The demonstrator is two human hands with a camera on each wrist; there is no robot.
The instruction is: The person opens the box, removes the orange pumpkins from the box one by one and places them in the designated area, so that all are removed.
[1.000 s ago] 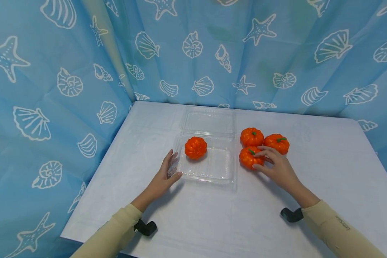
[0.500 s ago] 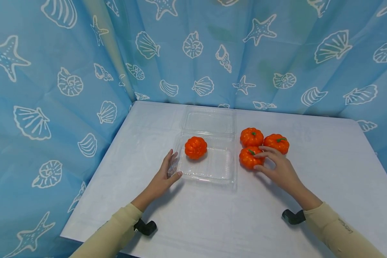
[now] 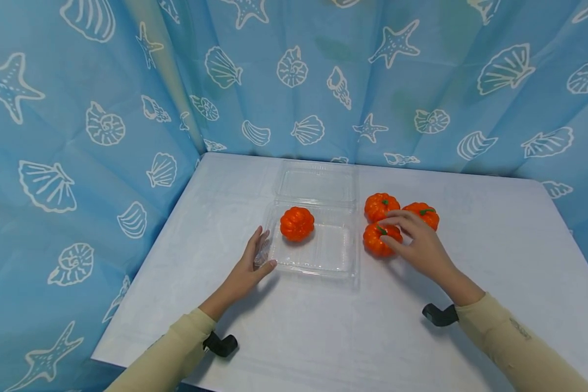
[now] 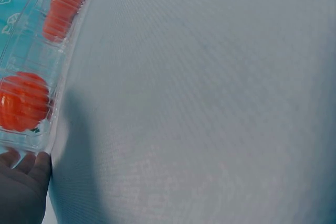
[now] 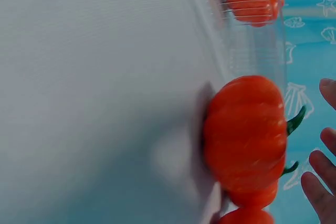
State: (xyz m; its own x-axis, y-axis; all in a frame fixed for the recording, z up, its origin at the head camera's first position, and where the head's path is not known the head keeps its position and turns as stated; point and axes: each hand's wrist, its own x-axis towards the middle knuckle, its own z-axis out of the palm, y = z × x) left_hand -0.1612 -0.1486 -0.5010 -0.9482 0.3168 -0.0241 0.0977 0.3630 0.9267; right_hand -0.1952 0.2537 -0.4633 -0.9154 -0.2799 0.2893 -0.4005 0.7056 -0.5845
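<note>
A clear plastic clamshell box (image 3: 333, 250) lies unfolded on the table, with one small orange pumpkin (image 3: 296, 224) in the left part of its base. My left hand (image 3: 242, 276) rests against the box's left end, fingers fairly straight and thumb near the front corner. To the right of the box sit three more pumpkins with green stems. Over the nearest of them (image 3: 376, 244) hovers my right hand (image 3: 423, 247), fingers spread. In the right wrist view, the fingertips (image 5: 321, 174) stand apart from that pumpkin (image 5: 244, 132) and its stem.
The box's lid (image 3: 316, 184) lies flat toward the back. Behind the nearest pumpkin are a back-left pumpkin (image 3: 381, 206) and a back-right one (image 3: 423, 213), close together. A blue shell-patterned curtain (image 3: 294, 98) borders the white table (image 3: 313, 337) at the back and left.
My right hand has lifted slightly off the nearest pumpkin, its thumb and fingers moving up from the side toward the top. The left hand, box and pumpkins stay in place.
</note>
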